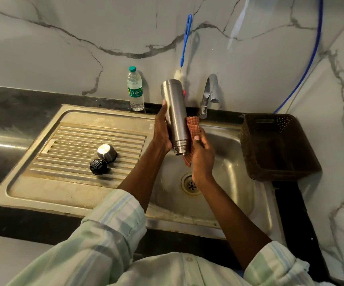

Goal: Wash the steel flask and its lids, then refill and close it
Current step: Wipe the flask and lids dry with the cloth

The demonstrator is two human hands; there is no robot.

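The steel flask is held upside down over the sink basin, its threaded mouth pointing down. My left hand grips its body from the left. My right hand holds a red checked cloth against the flask's right side near the neck. On the ribbed drainboard stand the steel cap and the black inner lid, side by side.
A plastic water bottle with a green cap stands behind the drainboard. The tap rises behind the basin, no water running. A blue-handled bottle brush leans on the marble wall. A brown plastic basket sits at the basin's right.
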